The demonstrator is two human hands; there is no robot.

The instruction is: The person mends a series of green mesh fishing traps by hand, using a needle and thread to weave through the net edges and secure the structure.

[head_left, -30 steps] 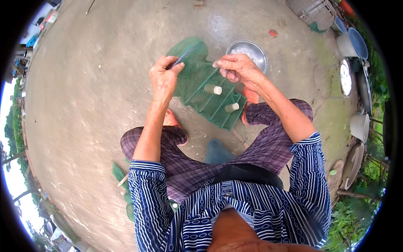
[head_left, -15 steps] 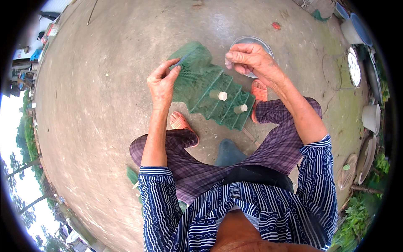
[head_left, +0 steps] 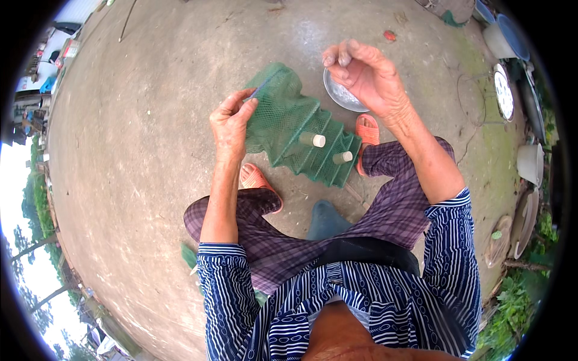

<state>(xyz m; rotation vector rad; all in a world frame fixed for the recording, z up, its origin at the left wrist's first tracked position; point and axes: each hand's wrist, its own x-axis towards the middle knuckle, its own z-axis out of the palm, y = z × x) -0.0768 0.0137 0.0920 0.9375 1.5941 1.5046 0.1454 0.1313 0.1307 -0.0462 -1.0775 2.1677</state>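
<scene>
My left hand (head_left: 230,123) pinches the blue-corded rim of a green mesh net trap (head_left: 280,117) between thumb and fingers. The net's folded, ribbed body slants down to the right between my feet, with two pale cylindrical pieces (head_left: 319,141) on it. Up and to the right of the net, my right hand (head_left: 370,78) is raised with its palm partly turned toward me. Its fingers are curled, the tips close to the thumb; whatever lies between them is too small to make out. Under and beyond that hand, a round metal basin (head_left: 342,96) rests on the ground.
Concrete ground (head_left: 138,150) spreads around me. My orange slippers (head_left: 260,183) flank the net. A blue-grey object (head_left: 327,219) lies between my knees. Basins and buckets (head_left: 531,163) line the right side. A red scrap (head_left: 390,36) lies beyond the metal basin.
My right hand has risen away from me and turned, showing more of its palm. The left hand keeps hold of the net rim, nearly in place. The view has shifted slightly.
</scene>
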